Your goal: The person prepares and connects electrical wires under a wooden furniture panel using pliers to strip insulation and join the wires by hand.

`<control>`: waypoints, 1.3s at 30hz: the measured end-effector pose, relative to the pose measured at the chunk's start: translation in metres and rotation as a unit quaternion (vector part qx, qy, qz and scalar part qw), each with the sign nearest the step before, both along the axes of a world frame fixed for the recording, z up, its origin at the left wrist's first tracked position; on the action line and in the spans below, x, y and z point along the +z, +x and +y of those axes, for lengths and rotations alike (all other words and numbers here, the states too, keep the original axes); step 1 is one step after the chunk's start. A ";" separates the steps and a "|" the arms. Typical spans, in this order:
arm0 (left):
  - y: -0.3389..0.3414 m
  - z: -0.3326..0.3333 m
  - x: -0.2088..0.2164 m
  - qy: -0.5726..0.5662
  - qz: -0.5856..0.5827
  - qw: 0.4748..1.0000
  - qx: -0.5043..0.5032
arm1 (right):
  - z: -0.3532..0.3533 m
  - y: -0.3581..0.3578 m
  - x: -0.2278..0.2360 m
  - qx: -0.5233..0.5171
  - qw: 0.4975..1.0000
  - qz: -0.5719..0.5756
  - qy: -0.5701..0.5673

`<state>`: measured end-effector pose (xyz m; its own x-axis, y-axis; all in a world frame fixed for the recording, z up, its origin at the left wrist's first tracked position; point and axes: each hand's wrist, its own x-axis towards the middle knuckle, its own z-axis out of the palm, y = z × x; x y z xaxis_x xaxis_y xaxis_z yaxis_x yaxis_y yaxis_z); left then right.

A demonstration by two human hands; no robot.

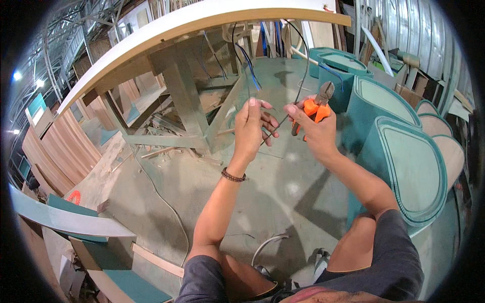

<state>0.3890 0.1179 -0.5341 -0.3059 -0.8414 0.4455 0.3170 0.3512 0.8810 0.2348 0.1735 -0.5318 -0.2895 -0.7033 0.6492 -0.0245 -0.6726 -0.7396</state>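
Diagonal cutting pliers (320, 105) with orange handles rest in my right hand (319, 129), their metal jaws pointing up. The same hand pinches a black cable (306, 55) between thumb and index finger. That cable hangs from under the curved tabletop and its lower part slants down behind the fingers of my left hand (248, 132). My left thumb and index finger are pinched together on a thin dark wire (247, 83) that comes down from above; its end is hidden by the fingers. The other left fingers are loosely curled.
A curved white-topped counter (202, 16) on a wooden frame (179, 91) arches ahead, with blue wires (247, 58) hanging below. Green rounded cabinets (411, 169) line the right. Curved panels (76, 222) stand at lower left. A pale hose (164, 199) and wood scraps lie on the floor.
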 end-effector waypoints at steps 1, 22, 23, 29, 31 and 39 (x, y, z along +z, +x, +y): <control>0.003 -0.001 -0.001 0.005 0.020 1.000 0.010 | -0.003 0.004 0.002 -0.008 1.000 0.005 0.000; -0.014 0.006 -0.048 -0.039 0.030 0.997 0.065 | -0.019 -0.040 0.034 -0.007 0.998 0.003 0.064; -0.015 0.001 -0.051 -0.055 0.040 0.994 0.082 | -0.017 -0.043 0.033 -0.015 0.997 0.040 0.068; -0.014 -0.013 -0.056 -0.087 0.054 0.985 0.137 | -0.005 -0.076 -0.004 -0.051 0.911 0.381 0.147; -0.014 -0.013 -0.055 -0.081 0.044 0.989 0.115 | -0.008 -0.085 -0.021 -0.022 0.860 0.486 0.154; 0.007 -0.014 -0.049 -0.027 -0.033 0.999 -0.002 | 0.013 -0.051 -0.038 -0.119 0.784 0.595 0.129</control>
<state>0.3959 0.1035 -0.5833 -0.3389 -0.8153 0.4694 0.2604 0.3982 0.8796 0.1842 0.1861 -0.5701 0.2693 -0.8739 0.4046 -0.9031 -0.3751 -0.2092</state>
